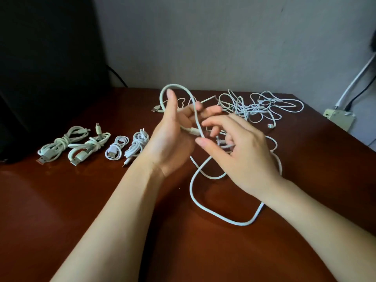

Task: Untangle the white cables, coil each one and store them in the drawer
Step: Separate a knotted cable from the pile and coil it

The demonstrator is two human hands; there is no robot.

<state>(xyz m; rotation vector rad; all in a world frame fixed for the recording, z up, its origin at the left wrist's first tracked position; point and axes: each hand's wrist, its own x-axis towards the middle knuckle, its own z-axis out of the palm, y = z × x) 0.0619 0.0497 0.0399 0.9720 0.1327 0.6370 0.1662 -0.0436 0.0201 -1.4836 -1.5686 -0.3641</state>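
My left hand (173, 137) is raised above the table, palm toward me, with a white cable (205, 208) looped over its upright thumb and its curled fingers holding the cable's end across the palm. My right hand (238, 147) is just to its right, thumb and curled fingers pinching the same cable where it comes down off the loop. The cable's free length trails in a wide loop on the brown table (101, 210) below my right wrist. A tangle of white cables (254, 106) lies at the back of the table. No drawer is in view.
Several coiled white cables (91, 145) lie in a row at the left of the table. A black object (40, 78) stands behind them at the far left. A power strip (337, 117) sits past the right edge, against the grey wall.
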